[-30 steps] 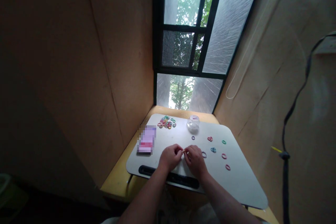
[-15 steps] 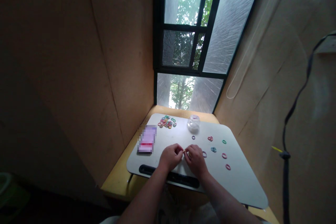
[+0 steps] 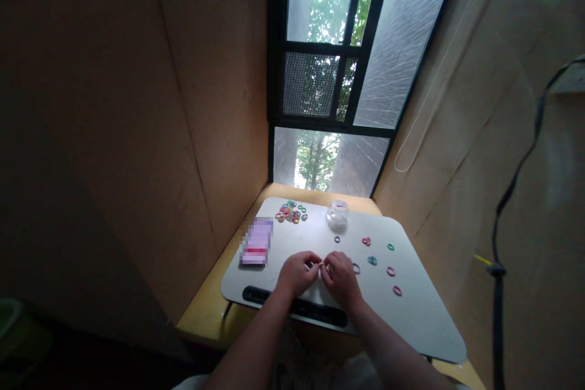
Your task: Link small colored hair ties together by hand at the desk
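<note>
My left hand [image 3: 298, 274] and my right hand [image 3: 340, 277] meet over the near middle of a white lap table [image 3: 420, 317]. Both have their fingertips pinched together, and a small pale thing [image 3: 321, 264] shows between them; its kind is too small to make out. Just right of my right hand lies a purple ring-shaped band [image 3: 356, 269], partly behind it. Farther right are blue bands [image 3: 372, 261], red bands [image 3: 366, 242], two pink bands [image 3: 390, 271] and a green band [image 3: 390, 247]. A small dark purple band [image 3: 337, 239] lies beyond my hands.
A heap of colourful bands [image 3: 290, 213] lies at the far left of the table, near a blurred pink-purple phone-like slab [image 3: 256, 244]. A clear plastic container [image 3: 337, 217] stands at the back. A black slot [image 3: 320, 312] runs along the near edge. A dark strap [image 3: 498, 311] hangs at right.
My hands stay almost in place, still pinched together, with only a slight shift of the left fingers. The things on the table have not moved.
</note>
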A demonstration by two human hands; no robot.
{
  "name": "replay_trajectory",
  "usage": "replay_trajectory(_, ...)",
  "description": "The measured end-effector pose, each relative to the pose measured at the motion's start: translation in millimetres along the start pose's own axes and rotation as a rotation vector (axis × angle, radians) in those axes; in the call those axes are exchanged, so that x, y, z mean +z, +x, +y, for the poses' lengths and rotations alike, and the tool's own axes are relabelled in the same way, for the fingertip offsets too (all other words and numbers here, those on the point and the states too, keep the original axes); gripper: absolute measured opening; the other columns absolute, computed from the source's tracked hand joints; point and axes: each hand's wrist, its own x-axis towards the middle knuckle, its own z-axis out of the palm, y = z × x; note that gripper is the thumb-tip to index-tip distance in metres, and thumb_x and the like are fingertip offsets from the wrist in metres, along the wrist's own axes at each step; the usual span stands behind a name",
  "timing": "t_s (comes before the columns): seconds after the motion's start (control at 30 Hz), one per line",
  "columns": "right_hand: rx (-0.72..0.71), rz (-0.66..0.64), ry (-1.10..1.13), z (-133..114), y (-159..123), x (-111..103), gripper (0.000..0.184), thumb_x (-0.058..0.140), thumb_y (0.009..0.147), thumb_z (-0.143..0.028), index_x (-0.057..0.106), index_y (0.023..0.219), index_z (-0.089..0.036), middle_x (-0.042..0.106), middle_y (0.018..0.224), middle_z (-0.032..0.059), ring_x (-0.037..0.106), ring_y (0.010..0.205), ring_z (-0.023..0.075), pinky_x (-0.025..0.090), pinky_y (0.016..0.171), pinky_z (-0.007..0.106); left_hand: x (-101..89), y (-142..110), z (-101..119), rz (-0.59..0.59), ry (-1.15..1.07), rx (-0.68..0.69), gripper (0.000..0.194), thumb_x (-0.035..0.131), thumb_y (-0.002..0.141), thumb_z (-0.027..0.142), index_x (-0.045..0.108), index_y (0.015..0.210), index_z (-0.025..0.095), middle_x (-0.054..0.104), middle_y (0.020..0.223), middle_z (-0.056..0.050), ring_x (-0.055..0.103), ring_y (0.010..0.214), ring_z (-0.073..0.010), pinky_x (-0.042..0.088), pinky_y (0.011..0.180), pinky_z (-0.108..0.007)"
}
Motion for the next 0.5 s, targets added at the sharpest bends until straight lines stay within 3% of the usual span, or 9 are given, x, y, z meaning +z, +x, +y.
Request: replay_trajectory(0.5, -0.007, 0.024, 0.014, 3.1, -1.4, 2.9, 0.009, 0.053, 0.081, -0.015, 0.052, 0.075, -0.02, 0.055, 0.074, 0.0016, 0.049, 0.076, 0.0186, 0.032, 0.071, 0.03, -3.0, -1.3, 4.3, -0.006, 0.057, -0.012, 0.02, 0.056, 0.078, 0.025, 0.073, 0.088, 0.021, 0.072, 0.081, -0.001, 0.061, 0.068, -0.0136, 0.046, 0.067, -0.024)
